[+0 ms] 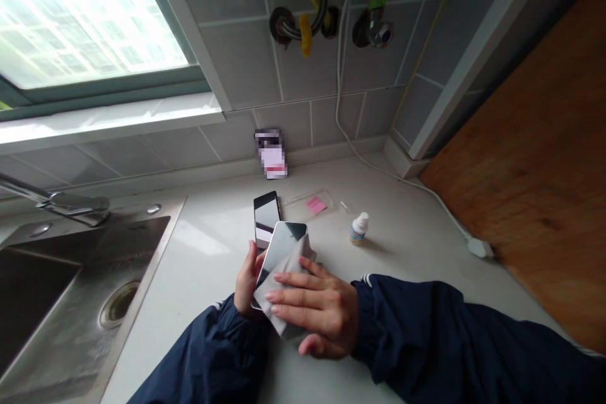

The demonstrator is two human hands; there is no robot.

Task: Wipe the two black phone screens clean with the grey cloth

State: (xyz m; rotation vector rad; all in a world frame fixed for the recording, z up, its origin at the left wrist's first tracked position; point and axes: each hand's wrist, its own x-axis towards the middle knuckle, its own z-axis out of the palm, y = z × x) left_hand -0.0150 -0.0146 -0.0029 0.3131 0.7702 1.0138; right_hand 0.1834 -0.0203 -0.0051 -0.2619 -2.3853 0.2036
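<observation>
My left hand grips a black-screened smartphone by its edge, tilted up off the counter. My right hand presses a grey microfiber cloth against the phone's glass, covering its lower half. Just behind them, a second smartphone lies on the counter, partly hidden by the held phone. A small white-capped dropper bottle stands to the right of my hands. Behind it lies a clear plastic sleeve with a pink note on it.
A steel sink with a chrome faucet lies to the left on the pale counter. A pixelated package leans on the tiled wall. A white cable runs along the counter to a plug, beside a wooden board.
</observation>
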